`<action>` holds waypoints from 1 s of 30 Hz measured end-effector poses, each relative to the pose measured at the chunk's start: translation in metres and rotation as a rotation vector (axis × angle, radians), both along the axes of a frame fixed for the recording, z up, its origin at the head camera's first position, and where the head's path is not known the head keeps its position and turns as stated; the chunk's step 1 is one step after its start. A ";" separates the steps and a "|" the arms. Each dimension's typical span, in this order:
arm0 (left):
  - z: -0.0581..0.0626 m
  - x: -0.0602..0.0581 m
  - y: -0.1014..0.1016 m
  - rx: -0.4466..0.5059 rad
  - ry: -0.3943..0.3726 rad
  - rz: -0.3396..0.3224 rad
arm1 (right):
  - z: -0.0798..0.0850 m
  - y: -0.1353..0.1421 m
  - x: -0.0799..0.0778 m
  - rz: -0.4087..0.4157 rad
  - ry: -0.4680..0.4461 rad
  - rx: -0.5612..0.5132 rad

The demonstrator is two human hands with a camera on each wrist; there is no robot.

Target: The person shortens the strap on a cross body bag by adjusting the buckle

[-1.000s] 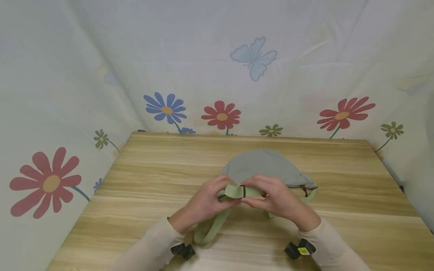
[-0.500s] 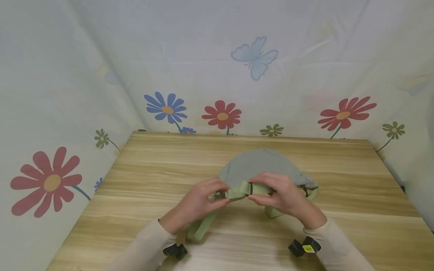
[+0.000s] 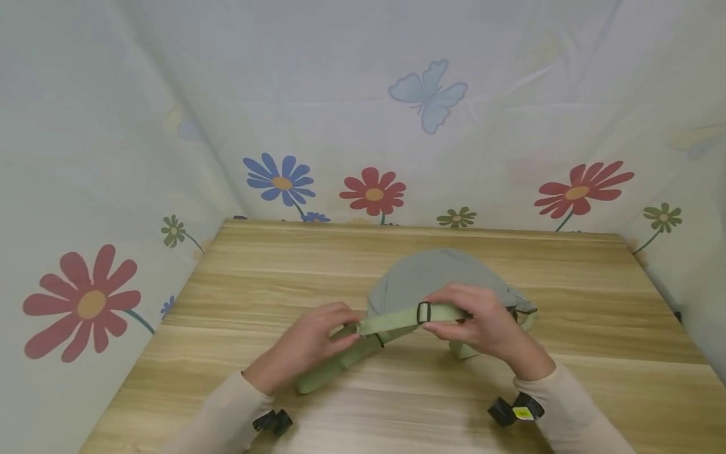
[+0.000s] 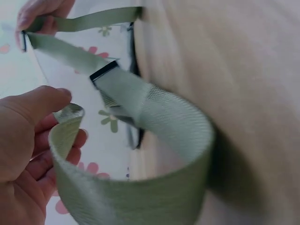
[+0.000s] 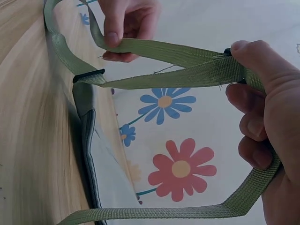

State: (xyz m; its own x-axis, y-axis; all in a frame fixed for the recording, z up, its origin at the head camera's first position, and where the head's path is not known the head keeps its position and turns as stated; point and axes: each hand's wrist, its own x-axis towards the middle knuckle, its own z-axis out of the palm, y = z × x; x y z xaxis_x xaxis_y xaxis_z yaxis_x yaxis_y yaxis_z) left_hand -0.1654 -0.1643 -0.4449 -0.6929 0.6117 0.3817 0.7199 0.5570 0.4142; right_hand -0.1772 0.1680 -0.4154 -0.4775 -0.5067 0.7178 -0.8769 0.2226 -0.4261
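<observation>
A grey waist bag [image 3: 437, 277] with a light green webbing strap [image 3: 391, 320] lies on the table. My left hand [image 3: 312, 337] pinches the strap between thumb and fingers, left of the bag's front edge. At a black slider buckle [image 3: 423, 313], my right hand [image 3: 482, 318] grips the webbing between thumb and fingers. The strap runs fairly straight between both hands. A second black slider [image 4: 104, 72] sits on the webbing in the left wrist view, where a wide strap loop [image 4: 131, 192] hangs below my left hand. My right palm hides part of the strap.
The wooden table [image 3: 272, 265] extends around the bag on all sides. Flower-printed white curtain [image 3: 317, 113] stands behind and beside it. A black wrist camera [image 3: 272, 422] sits on the left wrist, another camera [image 3: 513, 408] on the right.
My left hand has moved left and slightly down, drawing the strap out longer from the slider. My right hand has shifted slightly right with the buckle. The bag has barely moved.
</observation>
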 end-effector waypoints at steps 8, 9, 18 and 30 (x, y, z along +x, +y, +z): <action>0.006 -0.008 0.014 -0.023 0.006 -0.009 | 0.001 -0.010 0.004 -0.030 -0.001 0.014; 0.006 -0.009 0.019 0.004 -0.002 -0.028 | 0.000 -0.012 0.003 -0.027 0.005 0.012; 0.011 -0.009 0.063 0.277 -0.117 -0.178 | -0.003 -0.021 0.004 0.003 0.004 0.009; 0.017 -0.004 0.055 0.255 -0.064 -0.111 | 0.000 0.002 0.006 -0.035 0.065 0.111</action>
